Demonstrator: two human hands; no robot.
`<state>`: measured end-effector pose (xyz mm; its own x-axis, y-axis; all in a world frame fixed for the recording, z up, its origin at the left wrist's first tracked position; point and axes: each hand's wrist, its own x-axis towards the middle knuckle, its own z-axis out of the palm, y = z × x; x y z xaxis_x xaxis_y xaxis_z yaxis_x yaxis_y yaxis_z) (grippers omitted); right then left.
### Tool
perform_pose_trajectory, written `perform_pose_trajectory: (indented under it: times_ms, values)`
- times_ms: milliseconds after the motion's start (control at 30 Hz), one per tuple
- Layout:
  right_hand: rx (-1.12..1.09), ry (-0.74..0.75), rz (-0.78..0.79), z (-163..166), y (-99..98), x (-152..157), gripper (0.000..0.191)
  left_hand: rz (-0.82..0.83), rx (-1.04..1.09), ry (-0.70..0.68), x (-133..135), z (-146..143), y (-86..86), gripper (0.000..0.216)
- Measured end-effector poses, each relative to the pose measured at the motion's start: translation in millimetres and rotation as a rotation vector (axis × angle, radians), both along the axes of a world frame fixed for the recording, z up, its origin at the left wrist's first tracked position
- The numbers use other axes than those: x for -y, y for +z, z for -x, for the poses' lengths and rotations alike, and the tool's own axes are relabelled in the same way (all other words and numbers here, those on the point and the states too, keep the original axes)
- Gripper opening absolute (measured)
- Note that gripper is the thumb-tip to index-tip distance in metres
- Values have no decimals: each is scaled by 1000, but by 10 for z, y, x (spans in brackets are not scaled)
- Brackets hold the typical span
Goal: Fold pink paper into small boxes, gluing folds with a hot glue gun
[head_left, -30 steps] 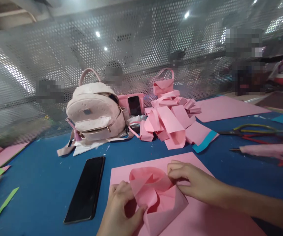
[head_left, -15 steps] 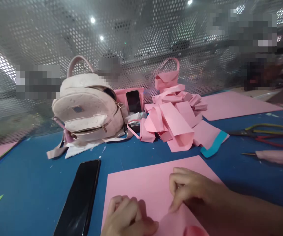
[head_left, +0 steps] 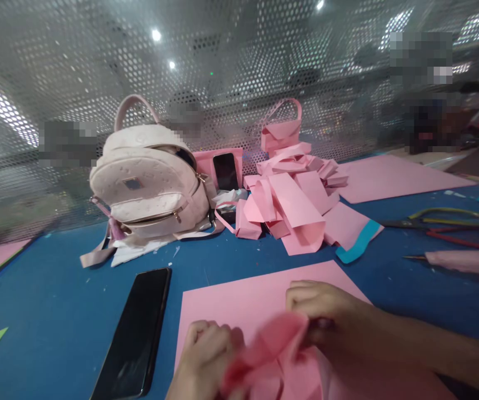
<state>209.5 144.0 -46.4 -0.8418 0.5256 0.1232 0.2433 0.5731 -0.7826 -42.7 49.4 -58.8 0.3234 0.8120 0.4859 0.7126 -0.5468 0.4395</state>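
At the bottom of the head view, a folded piece of pink paper (head_left: pixel 279 344) stands bent up between my hands, part of it blurred by motion. My left hand (head_left: pixel 206 355) is closed at its left side, its fingertips partly hidden by the paper. With curled fingers, my right hand (head_left: pixel 327 308) pinches its upper right edge. Under both hands lies a flat pink sheet (head_left: pixel 218 308) on the blue table (head_left: pixel 68 311). The lower end of the folded paper runs out of the picture.
A black phone (head_left: pixel 135 333) lies left of the sheet. Behind stand a pale backpack (head_left: pixel 156 183) and a heap of folded pink paper pieces (head_left: pixel 293 194). To the right are scissors (head_left: pixel 452 222) and a pink-handled awl (head_left: pixel 460 261). A perforated metal screen (head_left: pixel 231 55) rises behind.
The folded pink paper has been lifted and bent upward between my hands, showing its deeper pink inner side. Both hands stay in nearly the same place.
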Motion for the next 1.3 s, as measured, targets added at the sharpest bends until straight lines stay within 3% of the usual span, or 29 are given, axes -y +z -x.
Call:
perform_pose_trajectory:
  times_ms: [100,233,333,433,500,600,733,800,967,1200,1300]
  values:
    - [14,-207,144,6,44,74,14,296,313,93,5,57,82,22]
    - [-36,-389,268,38,106,209,16,526,648,142,66,35,175,19]
    - [-86,-422,287,65,138,297,28,619,737,152,135,-6,196,19]
    - [-121,-428,251,66,142,348,28,628,714,166,189,-15,211,23]
    - [-198,-497,126,49,164,390,19,612,688,168,216,-5,234,27]
    - [-364,-544,-241,28,286,531,5,596,694,138,258,10,289,33]
    - [-218,-191,-725,98,525,851,11,585,730,143,332,4,378,40]
    - [-115,-139,-852,181,588,984,23,609,801,156,380,-11,425,39]
    - [40,-237,-626,389,558,1079,33,637,966,96,531,-48,521,33]
    - [-60,-112,-466,522,580,1098,9,525,956,57,683,-40,525,23]
    - [-100,-55,-414,503,595,1079,12,473,899,52,756,-42,531,28]
